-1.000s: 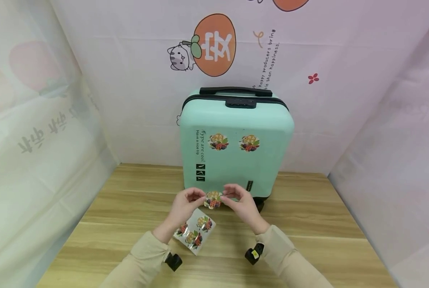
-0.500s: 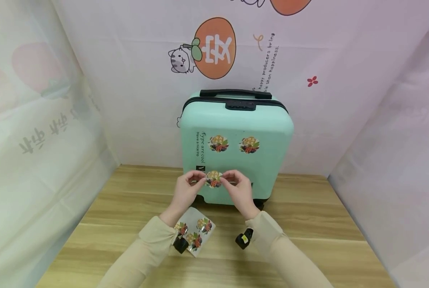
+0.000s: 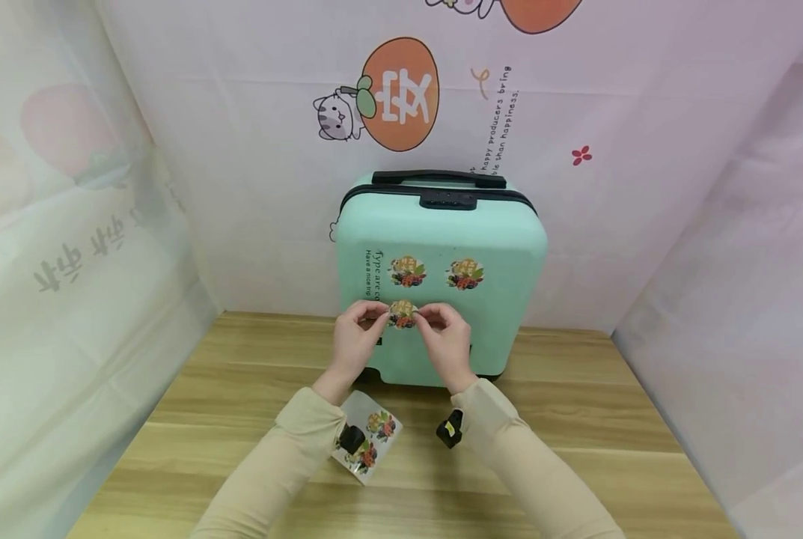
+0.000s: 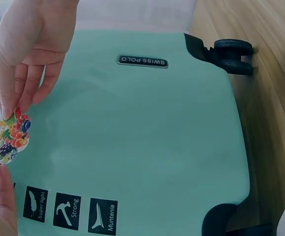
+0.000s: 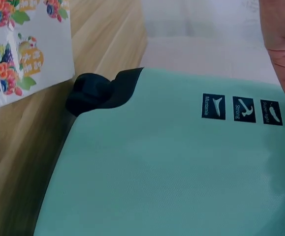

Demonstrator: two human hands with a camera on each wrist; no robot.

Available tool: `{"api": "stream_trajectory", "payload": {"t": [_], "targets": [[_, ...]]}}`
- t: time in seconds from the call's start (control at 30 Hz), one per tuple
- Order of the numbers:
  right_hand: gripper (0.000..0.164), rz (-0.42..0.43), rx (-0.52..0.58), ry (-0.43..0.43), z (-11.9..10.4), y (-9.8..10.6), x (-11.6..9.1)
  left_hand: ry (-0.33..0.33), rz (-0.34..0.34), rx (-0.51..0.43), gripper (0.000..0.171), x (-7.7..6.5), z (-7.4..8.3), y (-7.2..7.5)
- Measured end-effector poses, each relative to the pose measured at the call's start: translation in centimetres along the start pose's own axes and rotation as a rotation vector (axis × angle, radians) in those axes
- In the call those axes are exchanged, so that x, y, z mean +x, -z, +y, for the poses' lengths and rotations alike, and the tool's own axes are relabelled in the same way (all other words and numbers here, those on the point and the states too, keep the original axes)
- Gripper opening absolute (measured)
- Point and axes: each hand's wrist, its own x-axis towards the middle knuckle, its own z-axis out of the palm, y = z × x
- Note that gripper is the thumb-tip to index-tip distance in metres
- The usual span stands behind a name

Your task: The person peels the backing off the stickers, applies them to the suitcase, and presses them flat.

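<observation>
A round fruit-print sticker point(image 3: 402, 314) is stretched between both hands in front of the mint-green suitcase point(image 3: 441, 359). My left hand point(image 3: 357, 340) pinches its left edge between thumb and fingers. At the opposite edge, the right hand point(image 3: 447, 340) pinches it the same way. Seen from the left wrist, the sticker point(image 4: 7, 135) overlaps the suitcase face, fruit pattern outward. Just above it on the suitcase are two matching stickers, one at left point(image 3: 408, 271) and one at right point(image 3: 465, 274).
A white sticker sheet point(image 3: 374, 430) with more fruit prints lies on the wooden table point(image 3: 563, 419), partly under the left forearm. Dark caster wheels point(image 4: 233, 56) jut from the suitcase's lower corners. Behind it hangs a printed cloth point(image 3: 253, 187).
Both hands have risen with the sticker, from low near the suitcase's bottom edge to just below the two stickers on its face. The forearms reach farther forward.
</observation>
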Motion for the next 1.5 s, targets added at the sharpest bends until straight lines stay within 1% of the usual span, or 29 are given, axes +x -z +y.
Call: {"api": "stream_trajectory", "payload": {"t": [0.17,0.37,0.47,0.57,0.7,0.8,1.0,1.2,1.33,1.5], "targets": [[0.008,0.042,-0.060,0.084,0.4,-0.2,0.3,-0.048,0.029,0.029,0.010,-0.2,2.2,-0.1],[0.007,0.086,-0.127,0.163,0.5,-0.3,0.7,-0.080,0.068,0.040,0.010,-0.2,2.5,-0.5],[0.007,0.097,-0.160,0.183,0.6,-0.3,0.9,-0.088,0.077,0.043,0.010,-0.1,2.4,-0.7],[0.007,0.106,-0.191,0.203,0.7,-0.4,1.0,-0.081,0.086,0.052,0.009,0.0,2.1,-0.9],[0.006,0.121,-0.234,0.229,0.8,-0.6,1.0,-0.108,0.111,0.076,0.008,0.5,-0.3,-1.3],[0.006,0.142,-0.284,0.256,0.8,-0.8,0.9,-0.143,0.137,0.090,0.007,0.8,-1.9,-1.6],[0.006,0.198,-0.363,0.324,1.0,-1.0,1.0,-0.166,0.182,0.140,0.007,0.9,-1.8,-1.9],[0.007,0.255,-0.434,0.361,1.2,-1.1,1.1,-0.182,0.204,0.186,0.006,1.0,-1.8,-2.2],[0.010,0.288,-0.463,0.382,1.3,-1.0,1.3,-0.187,0.203,0.203,0.007,0.9,-1.7,-2.2],[0.017,0.317,-0.479,0.398,1.4,-0.9,1.2,-0.189,0.178,0.250,0.008,0.9,-1.5,-1.8]]}}
